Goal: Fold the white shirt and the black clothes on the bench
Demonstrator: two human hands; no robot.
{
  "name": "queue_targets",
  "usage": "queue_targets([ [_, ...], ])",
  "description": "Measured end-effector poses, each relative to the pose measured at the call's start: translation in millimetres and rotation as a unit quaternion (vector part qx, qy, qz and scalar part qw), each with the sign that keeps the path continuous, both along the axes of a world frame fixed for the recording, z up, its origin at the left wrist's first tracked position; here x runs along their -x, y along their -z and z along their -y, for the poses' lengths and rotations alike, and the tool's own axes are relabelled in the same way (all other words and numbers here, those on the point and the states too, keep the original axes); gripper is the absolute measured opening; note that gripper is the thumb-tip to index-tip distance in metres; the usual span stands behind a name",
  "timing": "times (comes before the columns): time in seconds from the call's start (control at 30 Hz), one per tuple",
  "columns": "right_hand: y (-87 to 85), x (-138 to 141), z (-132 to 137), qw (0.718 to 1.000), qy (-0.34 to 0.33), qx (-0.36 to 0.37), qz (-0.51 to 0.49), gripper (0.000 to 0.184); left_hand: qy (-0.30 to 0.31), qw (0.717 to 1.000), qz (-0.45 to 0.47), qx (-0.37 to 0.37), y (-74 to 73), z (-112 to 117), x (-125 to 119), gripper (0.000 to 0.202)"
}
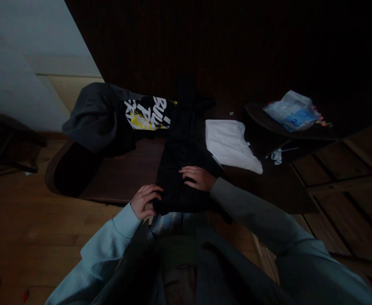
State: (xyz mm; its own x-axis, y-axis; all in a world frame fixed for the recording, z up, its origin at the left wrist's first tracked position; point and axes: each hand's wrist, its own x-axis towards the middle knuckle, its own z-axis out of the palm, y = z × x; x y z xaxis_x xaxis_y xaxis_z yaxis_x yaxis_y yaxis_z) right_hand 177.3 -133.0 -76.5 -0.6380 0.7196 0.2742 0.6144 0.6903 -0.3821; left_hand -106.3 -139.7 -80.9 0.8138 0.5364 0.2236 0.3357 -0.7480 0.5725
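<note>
a grey cloth (89, 116) lies bunched beyond and left of the left fingers. the left hand (145, 200) is loosely curved, thumb and fingers apart, tips at the left edge of the black garment (179, 163). a white and yellow print (147, 113) lies ahead of them. the garment spreads between the hands and under the right fingers; the right hand (199, 177) rests unclenched on it. ahead and right of those fingers lies a white cloth (226, 140), then a plastic bag (292, 112).

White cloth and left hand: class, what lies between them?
In the head view, black cloth, with the right hand resting on it, lies between the white cloth and the left hand.
</note>
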Motion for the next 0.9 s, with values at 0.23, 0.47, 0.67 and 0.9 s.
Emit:
queue_targets([
  [0.23,5.4,0,6,0.997,0.016,-0.042,-0.058,0.014,-0.087,0.996,-0.002,-0.038,6.5,18,-1,0.025],
  [0.47,0.0,-2,9,0.992,0.044,-0.089,-0.081,0.013,-0.077,0.995,0.007,-0.069,9.9,16,-1,0.012],
  [0.67,2.6,-3,9,0.995,0.052,-0.067,-0.060,0.011,-0.128,0.986,0.067,-0.087,12.3,24,6,0.007],
  [0.9,-0.6,1,11,0.997,0.020,-0.065,-0.021,0.018,-0.205,0.964,0.083,-0.148,17.5,31,12,0.014],
])
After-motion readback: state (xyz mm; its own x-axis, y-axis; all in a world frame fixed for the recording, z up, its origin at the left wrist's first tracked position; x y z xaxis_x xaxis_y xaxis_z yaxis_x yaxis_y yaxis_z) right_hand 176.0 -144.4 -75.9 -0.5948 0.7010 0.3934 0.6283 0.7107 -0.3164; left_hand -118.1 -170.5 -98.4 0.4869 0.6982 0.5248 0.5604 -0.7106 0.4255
